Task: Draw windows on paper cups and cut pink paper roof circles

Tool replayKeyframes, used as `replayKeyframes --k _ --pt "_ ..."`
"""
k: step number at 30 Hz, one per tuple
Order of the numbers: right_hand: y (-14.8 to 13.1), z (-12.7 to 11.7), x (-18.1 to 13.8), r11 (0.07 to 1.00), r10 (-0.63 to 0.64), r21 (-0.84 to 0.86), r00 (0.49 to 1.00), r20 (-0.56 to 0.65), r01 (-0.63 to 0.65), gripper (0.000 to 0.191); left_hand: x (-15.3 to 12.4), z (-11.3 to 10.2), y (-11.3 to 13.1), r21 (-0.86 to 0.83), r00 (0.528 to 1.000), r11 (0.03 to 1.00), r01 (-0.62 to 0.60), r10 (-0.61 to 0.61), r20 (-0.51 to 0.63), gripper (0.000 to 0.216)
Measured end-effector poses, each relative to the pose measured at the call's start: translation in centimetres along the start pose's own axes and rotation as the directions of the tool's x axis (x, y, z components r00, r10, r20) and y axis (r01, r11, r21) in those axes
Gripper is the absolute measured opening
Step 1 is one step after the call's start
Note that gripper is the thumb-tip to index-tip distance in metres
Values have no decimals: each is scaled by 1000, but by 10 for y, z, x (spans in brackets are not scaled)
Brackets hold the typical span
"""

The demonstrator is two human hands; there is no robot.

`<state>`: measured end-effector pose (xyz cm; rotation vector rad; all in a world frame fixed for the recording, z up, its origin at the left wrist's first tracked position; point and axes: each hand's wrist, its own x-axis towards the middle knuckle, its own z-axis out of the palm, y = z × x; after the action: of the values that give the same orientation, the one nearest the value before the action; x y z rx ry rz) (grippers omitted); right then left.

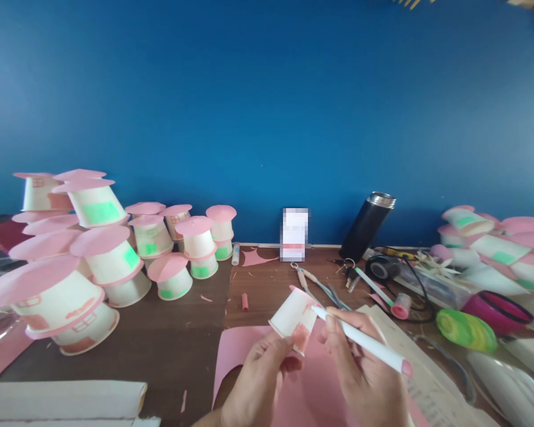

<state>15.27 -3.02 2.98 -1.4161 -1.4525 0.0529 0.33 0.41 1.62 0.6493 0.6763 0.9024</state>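
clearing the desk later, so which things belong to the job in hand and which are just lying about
Likely part of the job:
- paper cup in left hand
- white marker in right hand
- pink paper
- pink-topped cups

Likely just lying about:
- black flask
- keys

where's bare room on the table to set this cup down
Mostly the brown tabletop between the cups stacked at left and the pink sheet, scraps aside. A smaller patch lies between the pink cap and the tan-handled tool. The right side, around the black flask and green roll, is crowded.
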Motion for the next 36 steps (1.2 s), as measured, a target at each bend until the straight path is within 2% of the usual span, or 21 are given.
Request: replayKeyframes --k 15,25,36 --pt "-3 0 3 999 -4 33 1000 10 4 12 0 0 -1 -106 999 994 -6 11 43 21" --pt "-4 0 3 1000 -14 27 1000 -2 14 12 -1 5 1 -189 999 982 19 -24 -22 20" --pt "-4 0 1 999 -17 30 1000 1 17 12 0 6 3 -219 998 975 43 -50 -28 27"
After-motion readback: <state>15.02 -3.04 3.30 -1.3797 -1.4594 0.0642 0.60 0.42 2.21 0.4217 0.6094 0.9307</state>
